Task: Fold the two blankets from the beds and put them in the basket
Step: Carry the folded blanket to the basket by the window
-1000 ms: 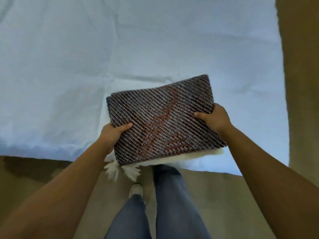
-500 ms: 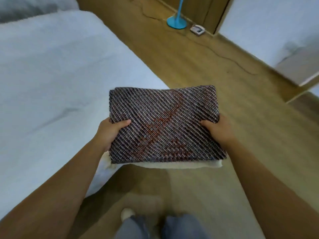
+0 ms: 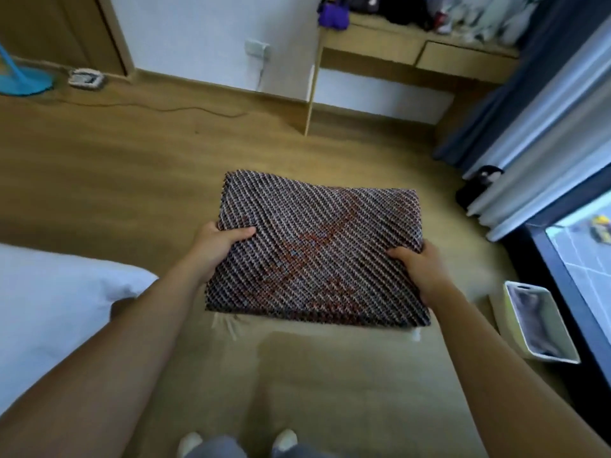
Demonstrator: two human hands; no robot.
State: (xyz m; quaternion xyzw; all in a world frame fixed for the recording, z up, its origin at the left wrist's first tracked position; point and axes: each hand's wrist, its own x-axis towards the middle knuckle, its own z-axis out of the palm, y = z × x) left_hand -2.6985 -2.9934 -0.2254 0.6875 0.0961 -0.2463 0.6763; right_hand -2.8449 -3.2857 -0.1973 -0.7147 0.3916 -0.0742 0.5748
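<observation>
Folded blanket point(image 3: 317, 252) was gripped edgewise by left hand point(image 3: 218, 246) and right hand point(image 3: 420, 266); level carriage to the basket point(image 3: 510, 322), right of both hands, was judged advisable.

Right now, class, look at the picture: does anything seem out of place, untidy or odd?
Little stands out. The folded blanket, held by the left hand and right hand, has pale fringe poking out below its near edge, so the fold looks untidy. A cable trails loose across the floor.

Both forearms were stretched forward. The left grip point(image 3: 218, 241) and the right grip point(image 3: 420, 266) pinched the blanket point(image 3: 317, 246) at its sides, thumbs on top.
</observation>
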